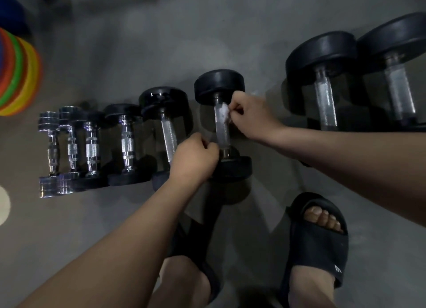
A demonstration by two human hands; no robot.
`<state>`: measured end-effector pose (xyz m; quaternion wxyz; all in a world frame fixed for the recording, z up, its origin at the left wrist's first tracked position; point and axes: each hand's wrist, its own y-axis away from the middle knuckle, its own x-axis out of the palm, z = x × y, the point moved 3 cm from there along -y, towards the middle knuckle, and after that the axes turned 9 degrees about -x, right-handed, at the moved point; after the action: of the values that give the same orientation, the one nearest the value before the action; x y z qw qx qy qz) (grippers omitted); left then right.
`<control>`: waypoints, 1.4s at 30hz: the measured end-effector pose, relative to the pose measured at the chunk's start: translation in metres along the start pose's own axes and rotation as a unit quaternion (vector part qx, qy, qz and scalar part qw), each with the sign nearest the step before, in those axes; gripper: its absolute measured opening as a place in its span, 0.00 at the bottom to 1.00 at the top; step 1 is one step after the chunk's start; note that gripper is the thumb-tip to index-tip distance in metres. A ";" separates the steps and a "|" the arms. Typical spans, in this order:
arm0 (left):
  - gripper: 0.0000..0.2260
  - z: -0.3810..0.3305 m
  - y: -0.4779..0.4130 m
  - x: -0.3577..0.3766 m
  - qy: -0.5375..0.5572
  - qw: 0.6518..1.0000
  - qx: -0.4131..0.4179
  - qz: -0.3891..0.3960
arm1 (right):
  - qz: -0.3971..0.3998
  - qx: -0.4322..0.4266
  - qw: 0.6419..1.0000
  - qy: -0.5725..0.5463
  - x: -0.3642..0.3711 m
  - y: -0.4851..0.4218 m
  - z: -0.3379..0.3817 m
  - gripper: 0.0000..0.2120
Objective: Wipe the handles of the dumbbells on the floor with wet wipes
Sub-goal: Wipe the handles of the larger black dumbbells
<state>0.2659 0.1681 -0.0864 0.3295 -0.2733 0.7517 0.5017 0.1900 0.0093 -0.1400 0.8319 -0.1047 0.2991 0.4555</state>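
A person crouched over a row of dumbbells on a grey floor [265,42] works on a mid-sized dumbbell [220,83] at the centre of the line. It has round matte-black heads and a straight, knurled silver handle [223,135] that catches the light. It lies with one head away from the person and the other close to their feet.

The right hand [251,117] pinches a crumpled white wet wipe [223,113] against the upper part of the handle, fingers bent tight around it. The left hand [196,156] is curled in a loose fist at the lower end of the handle, just above the near head. Whether it actually grips the bar cannot be told.

A black slide sandal [319,243] on the right foot bears a small white mark [337,269] near its outer edge, too small to read.

To the left, a black-headed neighbour [164,102] lies just beside the worked dumbbell, then smaller chrome dumbbells [49,151] packed closely together. To the right, two larger dumbbells [322,61] sit apart across a strip of floor where the right wrist lies. A stack of coloured discs [19,75] sits at the left edge. Bare floor stretches beyond the far heads of the row and at the near left.
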 end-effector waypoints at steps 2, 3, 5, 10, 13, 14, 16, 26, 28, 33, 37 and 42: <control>0.06 0.000 -0.005 -0.001 0.012 1.000 -0.013 0.004 | 0.035 0.017 0.999 -0.017 0.004 0.013 -0.002 0.08; 0.06 0.000 -0.007 0.000 0.017 1.000 -0.020 0.010 | 0.072 0.006 0.997 -0.017 0.005 0.021 -0.003 0.10; 0.07 0.000 -0.011 0.004 0.033 0.999 -0.030 0.031 | 0.145 -0.049 0.988 0.005 0.004 0.035 -0.003 0.13; 0.16 -0.017 -0.026 0.022 0.065 0.996 -0.028 0.044 | 0.088 0.036 0.994 0.050 -0.014 0.018 -0.027 0.11; 0.18 -0.035 -0.037 0.027 0.052 0.998 -0.033 0.008 | 0.078 0.055 0.993 0.070 -0.024 0.012 -0.038 0.14; 0.19 -0.040 -0.039 0.028 0.040 0.999 -0.033 -0.004 | 0.085 0.054 0.992 0.073 -0.026 0.011 -0.039 0.14; 0.17 -0.044 -0.042 0.030 0.021 0.999 -0.034 -0.023 | 0.087 0.052 0.992 0.075 -0.028 0.011 -0.042 0.14; 0.18 -0.032 -0.044 0.035 0.122 0.988 -0.042 0.082 | 0.029 0.005 0.999 0.034 -0.039 0.008 -0.039 0.07; 0.19 -0.026 -0.040 0.040 0.201 0.969 -0.055 0.129 | 0.028 -0.013 0.999 0.025 -0.038 0.010 -0.032 0.07; 0.13 -0.012 -0.039 0.030 0.170 0.972 -0.026 0.159 | 0.042 -0.049 0.997 0.051 -0.028 0.015 -0.008 0.03; 0.13 0.002 -0.038 -0.001 -0.058 0.990 0.062 0.109 | 0.063 -0.123 0.986 0.093 -0.014 0.006 0.011 0.08; 0.12 0.019 -0.015 -0.005 -0.141 0.976 0.163 0.030 | 0.074 -0.157 0.977 0.125 0.004 -0.004 0.022 0.10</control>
<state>0.2847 0.1805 -0.0962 0.4575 -0.1198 0.7772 0.4152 0.2038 0.0202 -0.1251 0.7249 -0.2675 0.3327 0.5407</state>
